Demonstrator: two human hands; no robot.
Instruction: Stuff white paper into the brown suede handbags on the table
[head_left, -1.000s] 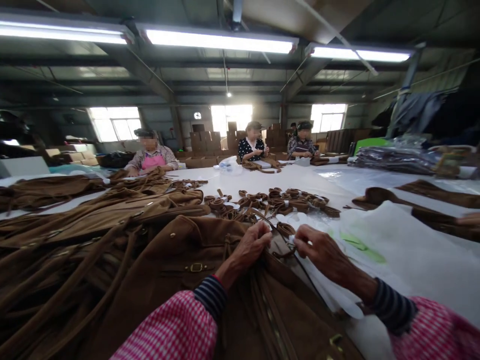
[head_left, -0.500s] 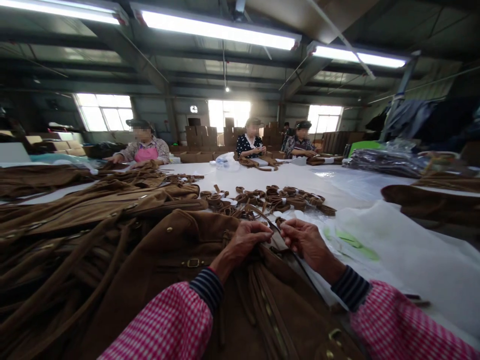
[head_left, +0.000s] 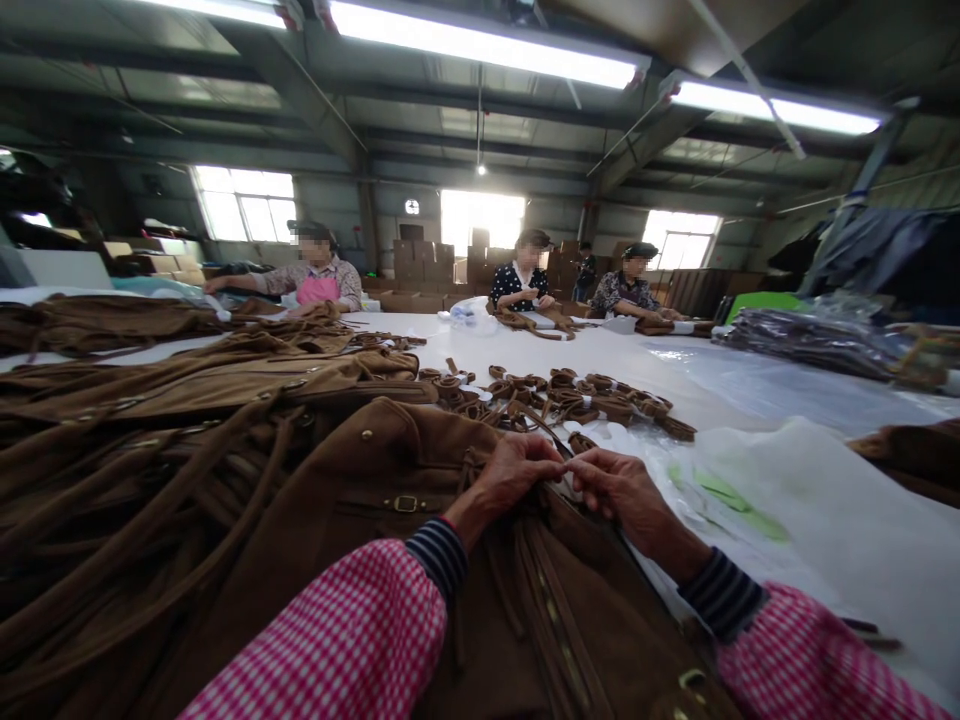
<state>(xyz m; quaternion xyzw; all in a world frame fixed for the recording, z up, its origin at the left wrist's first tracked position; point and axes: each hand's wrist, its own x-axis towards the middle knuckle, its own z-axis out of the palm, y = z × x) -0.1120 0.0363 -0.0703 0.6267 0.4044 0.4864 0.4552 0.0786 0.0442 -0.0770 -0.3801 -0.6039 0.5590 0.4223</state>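
Note:
A large brown bag (head_left: 330, 570) with a brass buckle (head_left: 406, 504) and hanging straps (head_left: 551, 600) lies right in front of me. Above its upper edge my left hand (head_left: 517, 470) is closed in a pinch, thumb against fingers. My right hand (head_left: 619, 490) pinches too, its fingertips meeting those of the left. Whatever sits between the fingertips is too small to make out. A dark edge of the bag runs just below both hands.
More brown bags (head_left: 225, 375) are piled at the left. Bundled brown straps (head_left: 577, 395) lie beyond my hands on the white table (head_left: 487, 345). White sheeting (head_left: 847, 500) and clear plastic bags (head_left: 810, 340) lie at the right. Several people (head_left: 525, 275) work across the table.
My fingertips have come together from a small gap. The whole view has shifted, so most things sit further right. A co-worker at the left has stretched an arm outward.

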